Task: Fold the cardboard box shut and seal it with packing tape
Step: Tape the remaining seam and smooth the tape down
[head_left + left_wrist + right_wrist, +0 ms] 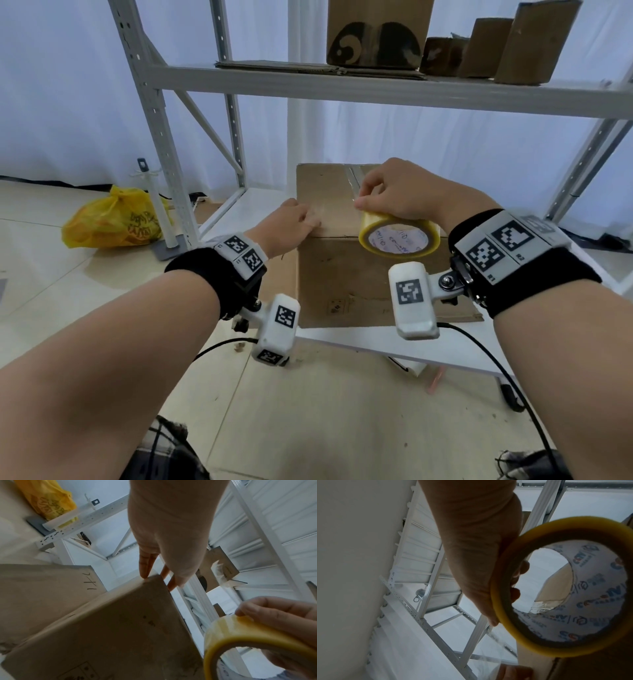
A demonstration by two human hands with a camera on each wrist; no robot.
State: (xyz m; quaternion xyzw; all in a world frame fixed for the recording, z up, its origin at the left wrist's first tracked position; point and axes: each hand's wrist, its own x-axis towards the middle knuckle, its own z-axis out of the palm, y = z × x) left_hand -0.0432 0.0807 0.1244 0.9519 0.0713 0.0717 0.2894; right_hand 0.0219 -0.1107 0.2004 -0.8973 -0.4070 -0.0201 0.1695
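A brown cardboard box (pixel 342 274) stands on the low white shelf board (pixel 346 339) with its top flaps folded down. A clear tape strip (pixel 352 178) runs along the far part of the top seam. My left hand (pixel 294 219) lies with straight fingers on the box top near its front left corner; in the left wrist view the fingertips (pixel 145 573) touch the box (pixel 120 628) edge. My right hand (pixel 400 192) grips a yellowish packing tape roll (pixel 397 241) at the front edge of the top. In the right wrist view the tape roll (pixel 546 651) fills the right side.
A yellow plastic bag (pixel 113 219) and a white stand on a grey base (pixel 161 219) sit on the floor at left. The upper shelf (pixel 342 89) carries several cardboard boxes (pixel 376 34) and flat cardboard. Metal rack uprights (pixel 154 120) flank the box.
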